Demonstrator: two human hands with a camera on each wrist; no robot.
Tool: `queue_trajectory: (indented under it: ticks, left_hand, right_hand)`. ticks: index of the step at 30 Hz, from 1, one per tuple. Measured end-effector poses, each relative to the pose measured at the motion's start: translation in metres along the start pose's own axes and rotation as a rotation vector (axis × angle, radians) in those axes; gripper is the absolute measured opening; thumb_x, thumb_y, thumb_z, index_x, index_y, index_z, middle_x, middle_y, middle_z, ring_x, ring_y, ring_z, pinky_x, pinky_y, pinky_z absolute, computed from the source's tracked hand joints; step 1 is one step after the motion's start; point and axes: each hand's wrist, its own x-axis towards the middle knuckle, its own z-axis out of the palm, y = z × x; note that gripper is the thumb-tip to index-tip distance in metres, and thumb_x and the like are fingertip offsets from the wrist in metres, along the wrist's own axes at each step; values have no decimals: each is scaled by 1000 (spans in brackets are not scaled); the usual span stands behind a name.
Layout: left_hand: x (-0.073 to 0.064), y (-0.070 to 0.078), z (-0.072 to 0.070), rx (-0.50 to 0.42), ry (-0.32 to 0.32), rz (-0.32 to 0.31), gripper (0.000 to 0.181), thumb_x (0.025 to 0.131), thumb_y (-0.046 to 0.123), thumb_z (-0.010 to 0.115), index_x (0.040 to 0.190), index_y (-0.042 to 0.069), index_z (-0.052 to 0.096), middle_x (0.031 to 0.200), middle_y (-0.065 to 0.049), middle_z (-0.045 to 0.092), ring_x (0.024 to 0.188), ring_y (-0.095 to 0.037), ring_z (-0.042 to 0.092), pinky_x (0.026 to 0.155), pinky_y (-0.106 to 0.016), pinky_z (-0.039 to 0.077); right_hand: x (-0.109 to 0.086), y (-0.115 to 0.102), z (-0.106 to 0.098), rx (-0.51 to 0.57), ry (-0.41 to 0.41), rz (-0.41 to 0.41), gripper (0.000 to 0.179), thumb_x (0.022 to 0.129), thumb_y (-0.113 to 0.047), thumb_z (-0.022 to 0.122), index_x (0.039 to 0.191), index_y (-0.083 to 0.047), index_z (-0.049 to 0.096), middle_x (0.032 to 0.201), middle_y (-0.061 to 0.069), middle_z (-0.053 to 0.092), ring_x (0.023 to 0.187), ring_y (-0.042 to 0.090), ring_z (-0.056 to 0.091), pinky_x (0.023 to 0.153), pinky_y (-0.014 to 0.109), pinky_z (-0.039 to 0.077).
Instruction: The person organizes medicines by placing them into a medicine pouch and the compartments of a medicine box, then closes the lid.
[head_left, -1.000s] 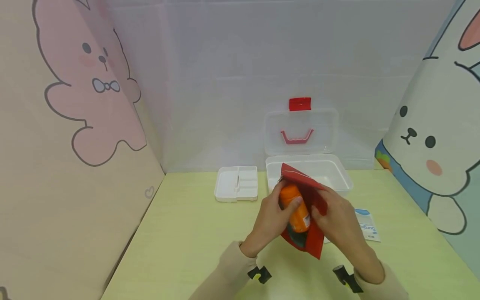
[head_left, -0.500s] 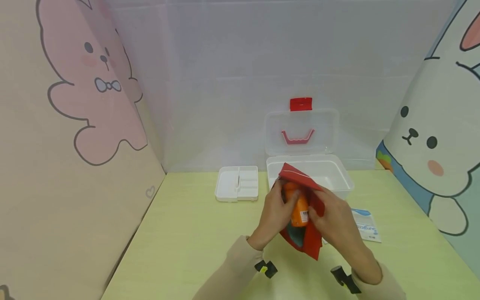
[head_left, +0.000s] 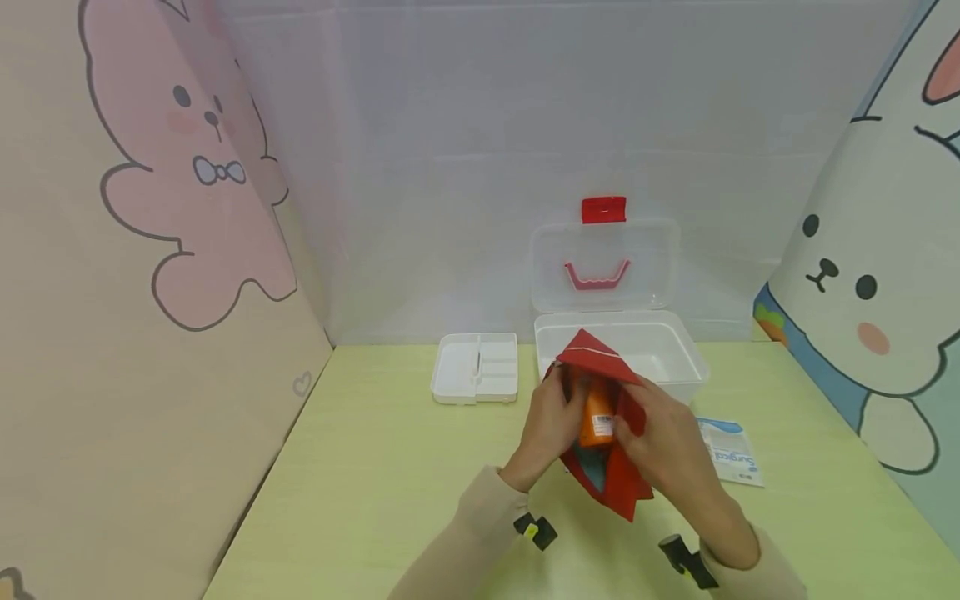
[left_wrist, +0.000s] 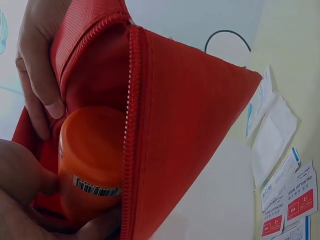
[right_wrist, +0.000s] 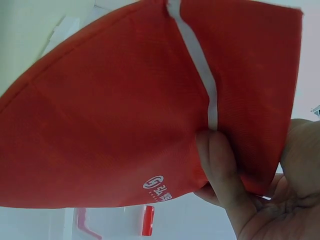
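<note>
A red zippered pouch (head_left: 630,475) is held up over the table, its mouth spread wide. My left hand (head_left: 550,421) grips an orange bottle (head_left: 598,417) with a barcode label, and its fingers reach inside the pouch mouth. In the left wrist view the bottle (left_wrist: 92,145) lies between the zipper edges, with the left thumb against its side. My right hand (head_left: 667,437) pinches the pouch's other side, fingers curled over the fabric. In the right wrist view its fingers (right_wrist: 220,160) press by a pale strip on the red cloth. The pouch flap hides the bottle's upper end from the head camera.
Behind the hands stands a clear case (head_left: 663,354) with its lid (head_left: 607,250) raised. A white divided box (head_left: 453,371) sits left of it. Right of the hands lies a "Surgical" packet (head_left: 731,454). The left wrist view shows several iodine cotton pad sachets (left_wrist: 300,195).
The orange bottle has gone deeper under the pouch flap, carried by my left hand, and its upper end is now covered. My right hand keeps its grip on the pouch.
</note>
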Motion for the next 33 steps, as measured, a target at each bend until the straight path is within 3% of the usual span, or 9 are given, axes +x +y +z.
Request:
queue_trajectory:
  ticks: [4, 9, 15, 22, 33]
  left_hand:
    - [-4, -1, 0, -9, -74, 36, 40, 102, 29, 48, 134, 5, 53, 114, -12, 68, 96, -21, 66, 90, -32, 54]
    - [-10, -1, -2, -51, -163, 109, 43, 98, 24, 57, 137, 10, 46, 125, -8, 60, 106, -15, 61, 94, -27, 52]
    - [-16, 0, 0, 41, -169, 168, 33, 97, 23, 59, 128, 13, 58, 120, -6, 63, 99, -14, 60, 91, -24, 53]
    - [-22, -1, -2, 65, -208, 214, 30, 97, 21, 58, 126, 13, 60, 115, -3, 66, 96, -10, 61, 89, -19, 52]
    - [-25, -1, -8, 76, -255, 247, 30, 98, 24, 57, 127, 16, 58, 115, 2, 64, 95, -10, 58, 87, -18, 51]
  right_hand:
    - [0, 3, -1, -6, 10, 5, 37, 81, -3, 71, 116, 3, 63, 112, 18, 66, 92, 33, 62, 85, 54, 55]
    - [0, 5, -4, 9, 12, 9, 38, 81, -1, 70, 118, 4, 62, 112, 20, 66, 92, 34, 63, 83, 54, 56]
    - [-1, 6, -4, 19, 17, 0, 38, 81, -1, 69, 118, 3, 62, 115, 20, 66, 94, 36, 64, 84, 55, 55]
    - [-1, 8, -5, 25, 26, 2, 41, 81, 0, 69, 121, 2, 61, 119, 21, 65, 99, 39, 64, 87, 57, 54]
    - [0, 10, -7, 68, -30, 66, 42, 84, -2, 68, 125, 2, 60, 122, 22, 64, 103, 41, 64, 86, 56, 55]
